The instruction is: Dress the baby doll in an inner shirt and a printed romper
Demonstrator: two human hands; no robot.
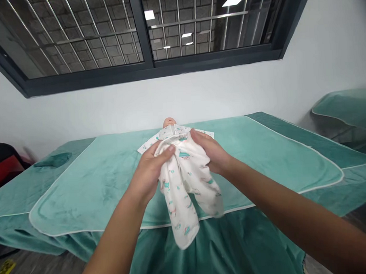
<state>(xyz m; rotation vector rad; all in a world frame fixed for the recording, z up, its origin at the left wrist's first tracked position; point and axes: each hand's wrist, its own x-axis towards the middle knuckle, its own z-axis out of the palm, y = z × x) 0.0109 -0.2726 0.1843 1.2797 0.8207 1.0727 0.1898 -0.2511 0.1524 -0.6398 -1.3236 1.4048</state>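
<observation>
A pair of white baby pants (184, 173) with a small teal and orange print hangs between my two hands, its legs dangling over the front of the table. My left hand (149, 166) is closed on the waistband's left side, thumb on top. At the right side of the waistband, my right hand (210, 150) grips the cloth, its fingertips partly hidden behind the fabric. Just beyond lies a baby doll (169, 121) on its back, head toward the wall. It wears a matching printed top (148, 143) with sleeves spread out; the pants hide its lower body.
A light green plush mat (91, 185) with white edging covers the table, over a darker green cloth (236, 243). Behind it rise a white wall (124, 107) and a barred window (148, 33). A red and black object (4, 167) stands at left, another green-covered surface (348, 107) at right.
</observation>
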